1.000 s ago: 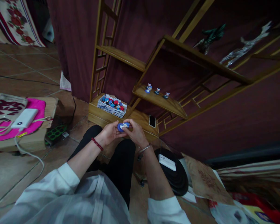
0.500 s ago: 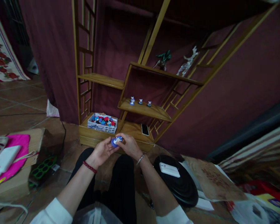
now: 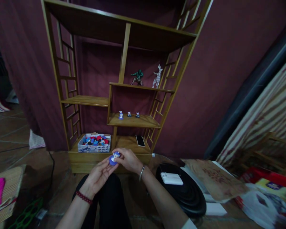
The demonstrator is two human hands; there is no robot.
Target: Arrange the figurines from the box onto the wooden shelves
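A small purple-and-white figurine (image 3: pixel 114 158) with a round purple base is held in front of the shelf unit. My right hand (image 3: pixel 128 159) pinches it between thumb and fingers from the right. Palm up, my left hand (image 3: pixel 98 175) cups under it, thumb and fingers at the base. On the middle shelf, a similar purple-based figurine (image 3: pixel 120 115) stands in front of another one, with two dark-based figurines (image 3: pixel 129 114) to its right. A cardboard box (image 3: pixel 94 148) full of red, blue, black and white figurines sits on the bottom shelf, just beyond my left hand.
The wooden shelf unit (image 3: pixel 90 100) bears a green-and-brown statuette (image 3: pixel 137 77) and a clear deer figure (image 3: pixel 157 76). A dark-screened phone (image 3: pixel 140 140) lies on its bottom board. At right, a white device (image 3: pixel 171 178) rests on a black round stool (image 3: pixel 193 197), near a plastic bag (image 3: pixel 259 206).
My view has tilted up and turned, so the shelf unit now stands straighter and lower in frame. Both hands still hold the figurine, its pose barely changed.
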